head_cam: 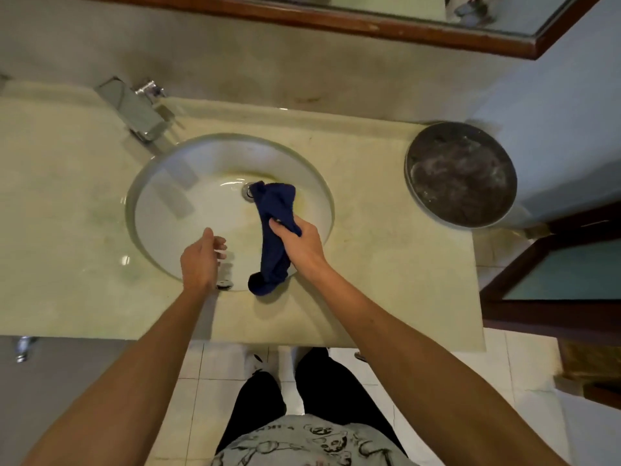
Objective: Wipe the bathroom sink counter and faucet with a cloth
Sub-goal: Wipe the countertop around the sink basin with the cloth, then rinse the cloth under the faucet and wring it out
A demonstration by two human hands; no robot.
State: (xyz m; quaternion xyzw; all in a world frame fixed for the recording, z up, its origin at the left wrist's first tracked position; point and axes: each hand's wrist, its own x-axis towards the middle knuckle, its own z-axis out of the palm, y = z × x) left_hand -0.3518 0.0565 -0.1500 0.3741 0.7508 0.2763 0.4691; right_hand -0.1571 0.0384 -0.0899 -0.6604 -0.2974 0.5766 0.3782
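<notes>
Pale counter (386, 264), inset sink (174, 210), faucet (134, 111), bin (460, 173)

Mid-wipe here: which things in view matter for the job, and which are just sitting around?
Job:
- blue cloth, gripped by right hand
- left hand, empty
- sink
- counter
- faucet

Just there:
- metal basin at the counter's right end
- mirror

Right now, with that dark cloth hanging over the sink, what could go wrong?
The right hand grips the blue cloth only at its middle, and both ends dangle. The far end hangs over the drain and could catch there. The near end trails over the basin rim and may drip on the counter. The left hand holds nothing. Wiping toward the right edge might nudge the metal bowl there.
</notes>
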